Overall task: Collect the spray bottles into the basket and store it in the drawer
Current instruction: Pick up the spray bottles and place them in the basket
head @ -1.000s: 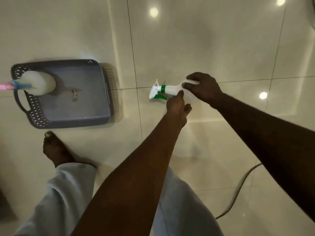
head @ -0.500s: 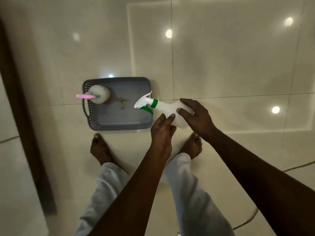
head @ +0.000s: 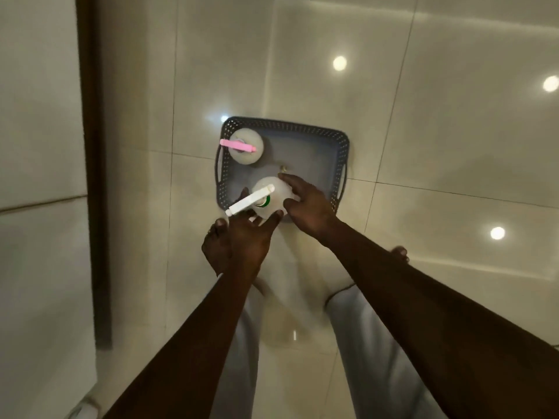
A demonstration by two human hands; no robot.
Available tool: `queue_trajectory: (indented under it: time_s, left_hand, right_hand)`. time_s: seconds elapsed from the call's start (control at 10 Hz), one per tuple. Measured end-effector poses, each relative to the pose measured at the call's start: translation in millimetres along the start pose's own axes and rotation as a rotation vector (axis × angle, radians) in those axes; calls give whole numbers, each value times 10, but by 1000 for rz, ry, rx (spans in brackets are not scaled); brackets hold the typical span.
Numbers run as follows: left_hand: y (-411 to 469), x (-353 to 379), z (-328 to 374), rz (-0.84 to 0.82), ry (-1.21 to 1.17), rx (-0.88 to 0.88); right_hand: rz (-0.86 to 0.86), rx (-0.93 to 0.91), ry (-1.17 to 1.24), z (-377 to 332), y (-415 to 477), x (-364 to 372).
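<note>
White translucent plastic spray bottle with a white trigger head and green collar is standing upright at the near-left corner of the grey perforated plastic basket, centre of the frame. Left hand is reaching in from below, fingers spread and touching the bottle's lower side under the nozzle; right hand is cupping the bottle's right side, fingertips on its shoulder. Both are grasping the bottle loosely rather than clenching. Both forearms are extending up from the bottom of the frame, converging at the bottle. A second translucent spray bottle with a pink trigger head is standing in the basket's far-left corner, apart from the first. The basket's right half is showing bare floor. The basket is sitting on glossy cream floor tiles, with a dark vertical frame edge at the left.
</note>
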State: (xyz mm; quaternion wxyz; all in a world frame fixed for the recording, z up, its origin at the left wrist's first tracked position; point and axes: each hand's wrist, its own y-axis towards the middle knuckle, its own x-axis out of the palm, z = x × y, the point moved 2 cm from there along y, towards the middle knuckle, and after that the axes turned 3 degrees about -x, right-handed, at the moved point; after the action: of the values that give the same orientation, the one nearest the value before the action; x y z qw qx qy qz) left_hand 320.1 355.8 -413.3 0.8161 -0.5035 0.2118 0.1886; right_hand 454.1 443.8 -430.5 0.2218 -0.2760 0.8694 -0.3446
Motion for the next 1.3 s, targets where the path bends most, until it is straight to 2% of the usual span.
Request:
queue_trajectory:
  time_s: [0.1, 0.2, 0.3, 0.4, 0.5, 0.6, 0.9, 1.0, 1.2, 1.3]
  left_hand:
    - [296, -75, -292, 25, 173, -58]
    - [583, -36, -626, 63, 161, -23]
    - [740, -37, -721, 67, 157, 56]
    - [908, -53, -754, 61, 124, 237]
    - [1084, -51, -736, 42, 37, 291]
    - [1203, -43, -691, 61, -133, 244]
    - [1311, -119, -676, 8, -172, 201]
    - [1242, -217, -690, 15, -154, 156]
    - [651, -738, -585, -26, -192, -51]
    - [168, -1152, -379, 22, -258, -67]
  right_hand:
    - [-9, 11, 26, 23, 244, 325]
    - [-13, 16, 26, 104, 457, 595]
    - [7, 23, 41, 202, 635, 752]
    - [53, 13, 45, 288, 780, 869]
    - [82, -6, 37, 331, 899, 984]
    - [87, 4, 21, 333, 995, 1067]
    - [100, 53, 5, 321, 1079, 1084]
    - [114, 123, -5, 231, 931, 1013]
    - [120, 187, -57, -275, 65, 793]
    - [90, 105, -130, -760, -512, 684]
